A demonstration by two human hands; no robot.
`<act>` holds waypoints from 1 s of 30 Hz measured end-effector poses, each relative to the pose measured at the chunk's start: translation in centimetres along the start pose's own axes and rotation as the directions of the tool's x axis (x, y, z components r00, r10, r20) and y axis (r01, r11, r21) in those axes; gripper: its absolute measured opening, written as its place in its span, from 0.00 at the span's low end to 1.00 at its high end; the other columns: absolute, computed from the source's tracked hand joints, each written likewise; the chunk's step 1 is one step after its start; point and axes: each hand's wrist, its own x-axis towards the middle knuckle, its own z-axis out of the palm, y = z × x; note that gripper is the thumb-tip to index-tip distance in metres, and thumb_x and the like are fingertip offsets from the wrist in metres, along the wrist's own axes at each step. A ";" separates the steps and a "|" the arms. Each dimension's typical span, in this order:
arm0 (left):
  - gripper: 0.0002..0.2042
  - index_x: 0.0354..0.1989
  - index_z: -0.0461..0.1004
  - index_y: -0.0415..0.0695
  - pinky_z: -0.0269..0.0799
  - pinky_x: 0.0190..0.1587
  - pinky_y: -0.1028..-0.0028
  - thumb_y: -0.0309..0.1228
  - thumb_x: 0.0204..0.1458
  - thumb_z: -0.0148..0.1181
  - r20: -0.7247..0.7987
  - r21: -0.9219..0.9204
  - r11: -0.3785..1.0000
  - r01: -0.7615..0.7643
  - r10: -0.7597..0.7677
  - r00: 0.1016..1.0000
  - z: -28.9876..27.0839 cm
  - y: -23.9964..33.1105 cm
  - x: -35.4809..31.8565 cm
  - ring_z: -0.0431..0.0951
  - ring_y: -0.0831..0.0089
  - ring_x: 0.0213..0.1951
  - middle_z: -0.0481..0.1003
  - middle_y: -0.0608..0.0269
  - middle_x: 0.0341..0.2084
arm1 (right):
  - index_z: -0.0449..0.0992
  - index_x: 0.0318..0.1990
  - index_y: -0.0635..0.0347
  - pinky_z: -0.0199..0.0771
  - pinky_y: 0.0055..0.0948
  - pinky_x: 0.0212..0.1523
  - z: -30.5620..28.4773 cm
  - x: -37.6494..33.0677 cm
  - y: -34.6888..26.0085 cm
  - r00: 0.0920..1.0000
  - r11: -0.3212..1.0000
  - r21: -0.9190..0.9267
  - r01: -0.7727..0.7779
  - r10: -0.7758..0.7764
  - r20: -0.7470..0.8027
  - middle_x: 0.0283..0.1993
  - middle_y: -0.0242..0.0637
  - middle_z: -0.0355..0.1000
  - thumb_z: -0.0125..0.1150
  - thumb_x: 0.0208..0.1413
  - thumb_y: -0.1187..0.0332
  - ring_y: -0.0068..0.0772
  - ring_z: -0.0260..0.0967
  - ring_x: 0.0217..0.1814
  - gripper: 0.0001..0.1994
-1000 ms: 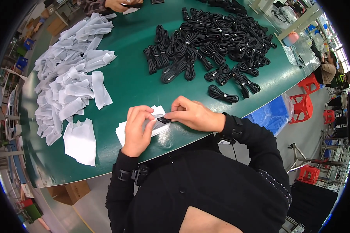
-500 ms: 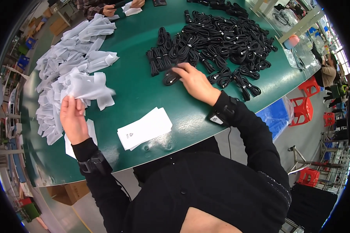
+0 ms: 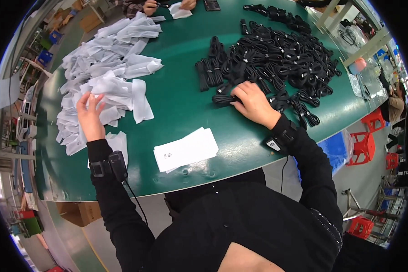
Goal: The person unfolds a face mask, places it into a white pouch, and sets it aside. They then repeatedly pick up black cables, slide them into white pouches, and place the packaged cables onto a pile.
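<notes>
Left hand (image 3: pixel 90 115) spread flat on white bags (image 3: pixel 109 68), gripping nothing. Right hand (image 3: pixel 253 103) clenched on a black cable (image 3: pixel 224 99) beside the pile (image 3: pixel 281 54)

You wear a black long-sleeved top of plain dark cloth, and its sleeves cover both forearms down to the wrists. On your left wrist sits a black strap carrying a small black boxy device (image 3: pixel 112 165), and a thin black cable runs from it down along the sleeve. On your right wrist is a second black strap with a small white tag-like patch (image 3: pixel 274 145) on it, and another thin black cable drops from there toward your body. Your left hand (image 3: pixel 90 119) and right hand (image 3: pixel 254 105) are bare, with no gloves or rings to be seen. A row of tiny pale dots edges the right sleeve near the shoulder.
</notes>
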 end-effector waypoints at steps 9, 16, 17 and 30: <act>0.07 0.39 0.76 0.39 0.73 0.35 0.73 0.23 0.51 0.64 0.693 0.441 0.820 -0.364 -0.054 0.719 9.3 -1.9 -16.0 0.77 0.67 0.29 0.75 0.58 0.33 | 0.70 0.58 0.59 0.71 0.41 0.35 -0.2 -2.3 -5.1 0.977 0.825 0.523 -0.215 0.185 0.109 0.32 0.42 0.70 0.62 0.54 0.74 0.48 0.69 0.32 0.23; 0.06 0.34 0.74 0.38 0.70 0.30 0.74 0.20 0.49 0.65 0.726 0.467 0.732 -0.496 0.003 0.687 11.8 -4.9 -19.9 0.74 0.70 0.26 0.71 0.60 0.28 | 0.69 0.63 0.53 0.69 0.38 0.34 -2.1 -3.3 -6.9 0.976 0.874 0.447 -0.192 0.124 0.176 0.30 0.39 0.68 0.62 0.53 0.75 0.43 0.68 0.31 0.28; 0.06 0.33 0.73 0.38 0.69 0.29 0.75 0.20 0.49 0.65 0.722 0.470 0.718 -0.513 0.021 0.692 12.0 -5.1 -20.0 0.74 0.70 0.26 0.71 0.59 0.28 | 0.70 0.63 0.52 0.69 0.38 0.33 -2.2 -3.5 -7.1 0.981 0.883 0.436 -0.171 0.113 0.157 0.30 0.38 0.67 0.63 0.52 0.75 0.42 0.67 0.30 0.28; 0.05 0.32 0.70 0.38 0.68 0.30 0.66 0.18 0.49 0.59 0.563 0.421 0.898 -0.131 -0.145 0.814 11.4 -4.1 -19.1 0.70 0.59 0.26 0.69 0.54 0.29 | 0.76 0.55 0.50 0.70 0.34 0.35 -2.7 -3.7 -7.7 0.982 0.951 0.300 0.078 -0.125 0.140 0.30 0.32 0.66 0.63 0.50 0.73 0.35 0.68 0.32 0.22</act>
